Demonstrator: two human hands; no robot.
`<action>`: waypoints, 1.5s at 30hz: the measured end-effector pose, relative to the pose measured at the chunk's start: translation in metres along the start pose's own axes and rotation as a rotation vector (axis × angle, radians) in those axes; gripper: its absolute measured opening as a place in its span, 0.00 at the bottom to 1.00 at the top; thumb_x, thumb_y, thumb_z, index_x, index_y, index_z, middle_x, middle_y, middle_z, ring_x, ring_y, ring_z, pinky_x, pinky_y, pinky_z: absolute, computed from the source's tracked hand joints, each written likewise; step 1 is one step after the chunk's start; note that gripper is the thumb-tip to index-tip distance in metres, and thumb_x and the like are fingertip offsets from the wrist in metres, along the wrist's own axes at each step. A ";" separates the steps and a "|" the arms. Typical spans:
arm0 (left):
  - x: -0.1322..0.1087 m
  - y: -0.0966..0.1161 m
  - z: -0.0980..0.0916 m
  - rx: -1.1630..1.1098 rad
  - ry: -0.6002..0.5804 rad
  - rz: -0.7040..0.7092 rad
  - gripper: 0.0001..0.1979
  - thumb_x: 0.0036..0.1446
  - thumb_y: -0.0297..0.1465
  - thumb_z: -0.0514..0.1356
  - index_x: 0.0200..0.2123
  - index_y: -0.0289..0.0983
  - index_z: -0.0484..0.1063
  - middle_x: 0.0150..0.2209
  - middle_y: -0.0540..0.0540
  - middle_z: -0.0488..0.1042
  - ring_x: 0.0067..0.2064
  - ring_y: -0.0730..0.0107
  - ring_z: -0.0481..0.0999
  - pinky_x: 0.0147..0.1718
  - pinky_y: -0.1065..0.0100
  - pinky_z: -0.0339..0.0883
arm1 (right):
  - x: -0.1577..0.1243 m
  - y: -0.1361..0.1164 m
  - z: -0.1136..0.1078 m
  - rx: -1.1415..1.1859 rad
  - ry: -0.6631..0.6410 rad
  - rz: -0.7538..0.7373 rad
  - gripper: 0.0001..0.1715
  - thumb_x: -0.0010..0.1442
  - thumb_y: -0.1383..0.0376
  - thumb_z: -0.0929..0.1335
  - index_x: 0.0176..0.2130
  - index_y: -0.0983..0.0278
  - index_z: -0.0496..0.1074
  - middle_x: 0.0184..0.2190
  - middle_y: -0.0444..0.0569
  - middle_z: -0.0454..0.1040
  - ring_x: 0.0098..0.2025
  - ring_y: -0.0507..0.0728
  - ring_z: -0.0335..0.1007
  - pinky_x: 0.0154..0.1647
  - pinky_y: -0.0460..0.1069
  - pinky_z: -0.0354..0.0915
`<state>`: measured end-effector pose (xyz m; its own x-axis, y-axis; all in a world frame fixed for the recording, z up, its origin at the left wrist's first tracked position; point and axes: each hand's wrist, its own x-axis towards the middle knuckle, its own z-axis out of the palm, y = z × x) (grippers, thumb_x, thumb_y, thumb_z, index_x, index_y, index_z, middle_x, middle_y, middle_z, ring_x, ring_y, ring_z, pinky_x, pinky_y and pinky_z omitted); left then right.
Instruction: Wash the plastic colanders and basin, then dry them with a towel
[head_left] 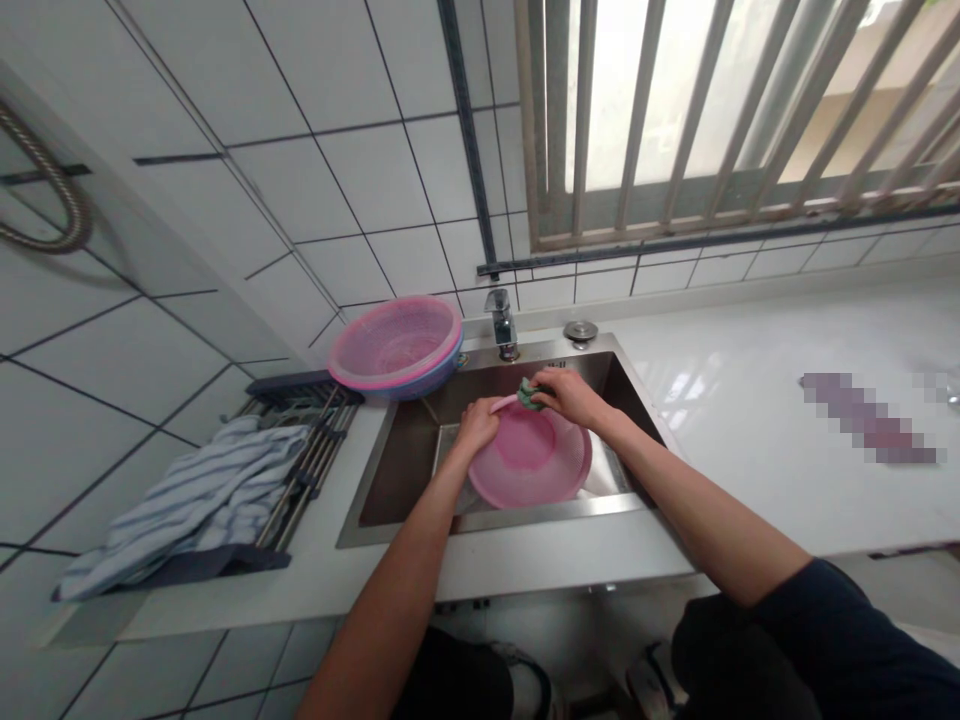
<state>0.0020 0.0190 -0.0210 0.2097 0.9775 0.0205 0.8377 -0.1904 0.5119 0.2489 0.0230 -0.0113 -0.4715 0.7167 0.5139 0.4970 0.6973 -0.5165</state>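
Observation:
A pink plastic basket [529, 460] with a perforated wall sits tilted inside the steel sink [401, 470]. My left hand [478, 424] grips its rim at the far left side. Between the fingers of my right hand [568, 394] is a green scrubbing sponge [531, 393], pressed against the basket's far rim. Both hands are close together over the sink. The fingertips of my left hand are partly hidden behind the rim.
Left of the faucet [502, 325] stand stacked pink and blue basins [397, 345]. A striped towel [225, 480] lies over a roll-up metal rack [319, 460]. A sink strainer [580, 332] rests behind the sink; a blurred-out item [870, 418] lies on the right counter.

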 end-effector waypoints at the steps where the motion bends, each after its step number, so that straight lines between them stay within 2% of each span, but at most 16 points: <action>1: 0.000 0.003 0.003 0.004 -0.020 0.006 0.25 0.63 0.23 0.58 0.58 0.44 0.83 0.56 0.41 0.84 0.59 0.48 0.80 0.59 0.59 0.69 | 0.001 -0.004 0.002 -0.006 -0.002 -0.026 0.06 0.68 0.70 0.72 0.45 0.63 0.80 0.42 0.53 0.81 0.45 0.59 0.77 0.48 0.50 0.67; 3: 0.000 0.008 0.005 0.012 -0.047 0.024 0.24 0.64 0.24 0.58 0.57 0.45 0.84 0.55 0.41 0.84 0.60 0.48 0.80 0.58 0.59 0.69 | 0.003 -0.011 0.006 -0.004 -0.009 -0.063 0.07 0.68 0.71 0.71 0.45 0.63 0.80 0.43 0.53 0.80 0.46 0.59 0.77 0.50 0.50 0.67; 6: 0.000 0.008 -0.001 0.008 -0.045 0.011 0.22 0.65 0.26 0.57 0.56 0.47 0.84 0.56 0.42 0.84 0.60 0.47 0.80 0.57 0.59 0.69 | 0.005 -0.007 0.005 0.012 -0.023 -0.051 0.05 0.68 0.70 0.71 0.44 0.63 0.79 0.42 0.52 0.80 0.45 0.59 0.76 0.48 0.50 0.67; 11: 0.004 -0.013 -0.017 -0.087 0.049 -0.088 0.21 0.62 0.26 0.58 0.52 0.44 0.86 0.52 0.42 0.86 0.56 0.50 0.82 0.54 0.61 0.71 | -0.003 0.016 -0.008 0.076 0.031 0.115 0.02 0.66 0.66 0.72 0.40 0.62 0.76 0.37 0.49 0.81 0.38 0.57 0.76 0.43 0.49 0.67; 16: 0.013 -0.033 -0.016 -0.288 0.161 -0.171 0.19 0.57 0.27 0.61 0.49 0.38 0.86 0.46 0.43 0.87 0.51 0.52 0.83 0.50 0.62 0.74 | -0.009 0.031 -0.010 0.096 0.074 0.272 0.17 0.61 0.65 0.74 0.50 0.62 0.74 0.38 0.47 0.82 0.37 0.58 0.77 0.40 0.49 0.70; 19: 0.015 -0.038 -0.011 -0.424 0.204 -0.181 0.21 0.56 0.29 0.62 0.51 0.34 0.84 0.42 0.43 0.87 0.48 0.52 0.84 0.47 0.61 0.76 | -0.009 0.035 -0.009 0.033 0.093 0.249 0.17 0.63 0.68 0.72 0.52 0.62 0.76 0.44 0.52 0.84 0.43 0.60 0.79 0.48 0.51 0.71; 22: 0.015 -0.040 -0.009 -0.445 0.169 -0.133 0.22 0.56 0.29 0.62 0.54 0.33 0.83 0.45 0.42 0.86 0.48 0.52 0.84 0.50 0.58 0.77 | -0.009 0.037 -0.010 -0.025 0.074 0.186 0.12 0.66 0.67 0.72 0.50 0.64 0.80 0.48 0.55 0.83 0.48 0.61 0.79 0.53 0.53 0.70; 26: 0.012 -0.043 -0.012 -0.342 0.051 0.011 0.31 0.54 0.27 0.65 0.63 0.36 0.78 0.57 0.40 0.83 0.56 0.52 0.82 0.59 0.55 0.74 | -0.009 0.036 -0.008 -0.064 0.020 0.156 0.09 0.69 0.65 0.71 0.47 0.65 0.81 0.44 0.56 0.83 0.43 0.60 0.78 0.49 0.51 0.68; 29: 0.010 -0.039 -0.014 -0.318 0.018 0.078 0.40 0.54 0.30 0.69 0.71 0.39 0.70 0.65 0.38 0.77 0.62 0.52 0.80 0.63 0.55 0.71 | -0.008 0.030 -0.003 -0.080 -0.012 0.103 0.10 0.68 0.67 0.72 0.49 0.65 0.80 0.46 0.56 0.83 0.46 0.60 0.78 0.49 0.51 0.67; 31: 0.007 -0.033 -0.013 -0.314 0.016 0.119 0.41 0.56 0.32 0.69 0.73 0.41 0.66 0.67 0.38 0.75 0.64 0.53 0.78 0.65 0.55 0.69 | -0.007 0.024 0.002 -0.071 -0.046 0.062 0.11 0.68 0.69 0.72 0.51 0.65 0.80 0.47 0.56 0.83 0.48 0.61 0.78 0.50 0.50 0.67; 33: 0.005 -0.024 -0.012 -0.282 -0.001 0.187 0.36 0.60 0.31 0.67 0.72 0.42 0.69 0.67 0.40 0.75 0.66 0.54 0.76 0.67 0.56 0.67 | -0.006 0.017 0.005 -0.045 -0.070 0.037 0.12 0.68 0.69 0.72 0.51 0.65 0.80 0.47 0.56 0.83 0.48 0.60 0.79 0.50 0.50 0.67; 35: 0.003 -0.017 -0.011 -0.239 -0.039 0.242 0.27 0.64 0.30 0.62 0.66 0.43 0.76 0.65 0.43 0.78 0.66 0.56 0.77 0.67 0.58 0.66 | -0.006 0.010 0.005 -0.022 -0.073 0.040 0.11 0.69 0.69 0.72 0.50 0.65 0.81 0.46 0.55 0.83 0.47 0.60 0.79 0.49 0.50 0.67; 37: 0.003 -0.012 -0.010 -0.206 -0.069 0.258 0.21 0.68 0.30 0.58 0.60 0.43 0.81 0.61 0.44 0.80 0.64 0.57 0.78 0.66 0.60 0.66 | -0.005 0.005 0.004 -0.020 -0.059 0.058 0.10 0.70 0.67 0.72 0.50 0.65 0.82 0.45 0.55 0.84 0.46 0.60 0.79 0.48 0.50 0.68; 42: 0.002 -0.003 -0.003 -0.165 -0.034 0.248 0.20 0.68 0.29 0.57 0.59 0.40 0.81 0.59 0.43 0.82 0.61 0.56 0.80 0.63 0.61 0.68 | -0.001 -0.007 0.009 -0.038 0.032 0.047 0.09 0.70 0.67 0.73 0.48 0.63 0.84 0.46 0.55 0.82 0.46 0.59 0.79 0.50 0.51 0.69; 45: 0.002 0.001 0.002 -0.105 -0.059 0.225 0.19 0.67 0.26 0.57 0.55 0.39 0.83 0.55 0.40 0.84 0.57 0.53 0.82 0.60 0.59 0.70 | 0.004 -0.015 0.018 -0.004 0.022 -0.023 0.11 0.70 0.68 0.72 0.49 0.61 0.84 0.46 0.53 0.81 0.47 0.58 0.79 0.52 0.50 0.69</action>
<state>0.0044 0.0206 -0.0217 0.4164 0.9041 0.0958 0.7102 -0.3892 0.5866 0.2259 0.0157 -0.0139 -0.4667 0.7000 0.5405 0.4890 0.7135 -0.5018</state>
